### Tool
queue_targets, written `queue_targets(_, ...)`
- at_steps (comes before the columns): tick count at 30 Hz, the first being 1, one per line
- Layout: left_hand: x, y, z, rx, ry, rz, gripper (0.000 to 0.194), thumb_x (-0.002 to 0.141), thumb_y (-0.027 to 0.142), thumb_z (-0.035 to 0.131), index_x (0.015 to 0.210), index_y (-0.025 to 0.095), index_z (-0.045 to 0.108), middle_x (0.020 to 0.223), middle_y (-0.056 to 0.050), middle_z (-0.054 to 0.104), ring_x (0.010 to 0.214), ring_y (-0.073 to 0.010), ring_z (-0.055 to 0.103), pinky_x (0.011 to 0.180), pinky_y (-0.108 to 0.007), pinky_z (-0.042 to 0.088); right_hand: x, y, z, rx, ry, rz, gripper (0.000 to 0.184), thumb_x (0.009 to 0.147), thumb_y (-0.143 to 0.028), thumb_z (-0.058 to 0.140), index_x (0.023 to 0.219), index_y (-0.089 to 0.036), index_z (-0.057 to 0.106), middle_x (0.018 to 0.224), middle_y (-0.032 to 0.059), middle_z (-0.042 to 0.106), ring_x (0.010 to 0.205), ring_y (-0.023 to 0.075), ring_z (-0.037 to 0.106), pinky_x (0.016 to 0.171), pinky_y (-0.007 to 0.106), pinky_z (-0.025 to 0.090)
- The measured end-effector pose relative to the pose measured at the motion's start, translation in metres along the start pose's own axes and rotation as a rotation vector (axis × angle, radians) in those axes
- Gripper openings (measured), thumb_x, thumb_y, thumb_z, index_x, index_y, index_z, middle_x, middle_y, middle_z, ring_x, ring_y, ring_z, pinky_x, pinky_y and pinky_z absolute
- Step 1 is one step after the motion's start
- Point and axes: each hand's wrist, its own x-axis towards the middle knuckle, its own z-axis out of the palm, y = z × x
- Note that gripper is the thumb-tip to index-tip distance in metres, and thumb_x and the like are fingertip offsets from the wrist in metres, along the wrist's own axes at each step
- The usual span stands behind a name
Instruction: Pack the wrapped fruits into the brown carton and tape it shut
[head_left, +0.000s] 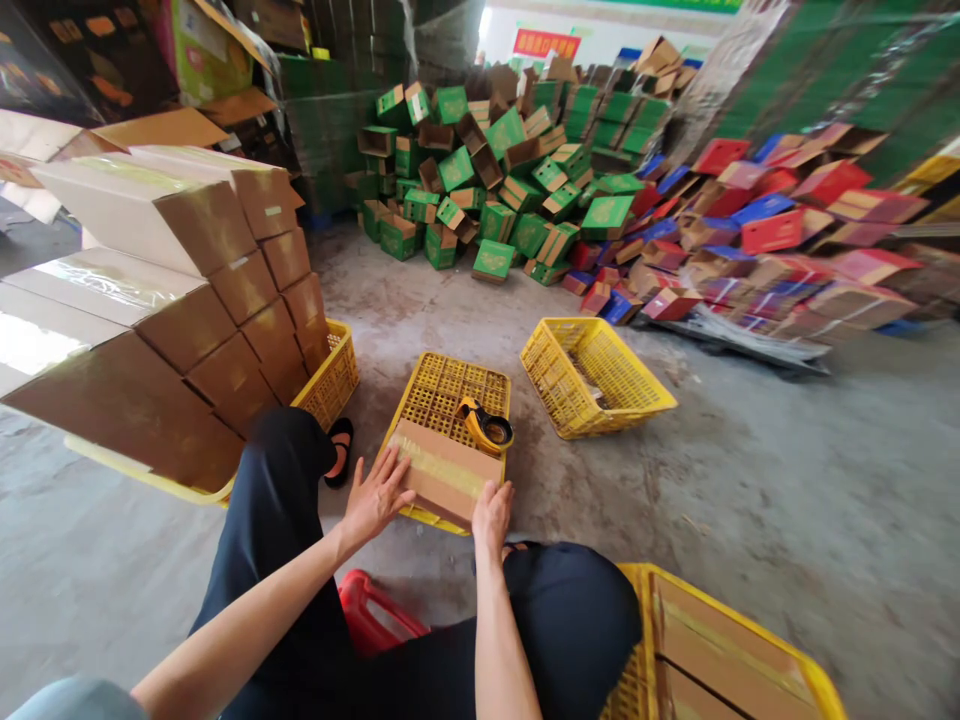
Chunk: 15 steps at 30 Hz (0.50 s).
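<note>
A small brown cardboard box [442, 470] with clear tape along its top lies on an upturned yellow plastic crate [427, 385]. My left hand [377, 495] rests on the box's left end, fingers spread and flat. At the right end, my right hand [492, 512] is closed around the box's near corner; part of its grip is hidden. Just beyond the box, a yellow and black tape dispenser [486, 425] lies on the crate's grid.
Stacked cardboard boxes [202, 320] fill a yellow crate at left. Another yellow crate [600, 385] stands at right, and one holding boxes [735, 650] sits by my right knee. Piles of green boxes [480, 190] and red-blue boxes [772, 230] lie behind. A red stool [367, 610] shows beneath me.
</note>
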Motion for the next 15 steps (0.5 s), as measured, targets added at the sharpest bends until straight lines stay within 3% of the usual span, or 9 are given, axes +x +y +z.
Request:
queue_targets(2, 0.0, 0.0, 0.001, -0.005, -0.006, -0.004, 0.056, 0.107, 0.049, 0.045, 0.161, 0.033, 0.041, 0.17, -0.008, 0.031, 0.157, -0.029, 0.034, 0.126, -0.065, 0.021, -0.019, -0.013, 0.006, -0.035, 0.018, -0.095, 0.065, 0.108, -0.042, 0.029, 0.154, 0.0, 0.049, 0.161, 0.0289, 0.044, 0.154, 0.041, 0.035, 0.122, 0.06, 0.027)
queue_targets(4, 0.0, -0.001, 0.001, -0.014, -0.013, -0.009, 0.054, 0.108, 0.044, 0.043, 0.161, 0.033, 0.042, 0.171, -0.007, 0.031, 0.157, -0.0292, 0.034, 0.125, -0.066, 0.02, -0.04, -0.029, 0.016, -0.127, -0.069, -0.431, 0.057, 0.109, -0.037, 0.033, 0.151, -0.007, 0.055, 0.161, 0.0218, 0.048, 0.157, 0.0395, 0.03, 0.125, 0.064, 0.018)
queue_targets(7, 0.0, -0.004, 0.0, -0.03, -0.026, -0.007, 0.052, 0.108, 0.032, 0.04, 0.16, 0.033, 0.043, 0.171, -0.007, 0.031, 0.156, -0.029, 0.035, 0.125, -0.067, 0.018, -0.066, -0.051, 0.031, -0.162, -0.193, -0.741, 0.051, 0.11, -0.031, 0.034, 0.155, -0.016, 0.052, 0.161, 0.0132, 0.051, 0.155, 0.0307, 0.037, 0.126, 0.054, 0.026)
queue_targets(11, 0.001, -0.009, 0.0, -0.045, -0.034, 0.013, 0.053, 0.107, 0.028, 0.038, 0.159, 0.034, 0.045, 0.17, -0.007, 0.032, 0.156, -0.0289, 0.035, 0.126, -0.067, 0.015, -0.074, -0.061, 0.04, -0.18, -0.201, -0.761, 0.052, 0.109, -0.025, 0.034, 0.159, -0.016, 0.046, 0.162, 0.0111, 0.05, 0.154, 0.0284, 0.039, 0.126, 0.051, 0.028)
queue_targets(15, 0.001, -0.011, 0.001, -0.044, -0.026, 0.009, 0.051, 0.108, 0.04, 0.04, 0.159, 0.035, 0.045, 0.169, -0.006, 0.036, 0.155, -0.0299, 0.036, 0.126, -0.068, 0.013, -0.068, -0.054, 0.037, -0.197, -0.171, -0.706, 0.051, 0.11, -0.026, 0.034, 0.157, -0.014, 0.049, 0.16, 0.0131, 0.051, 0.152, 0.0273, 0.043, 0.125, 0.048, 0.032)
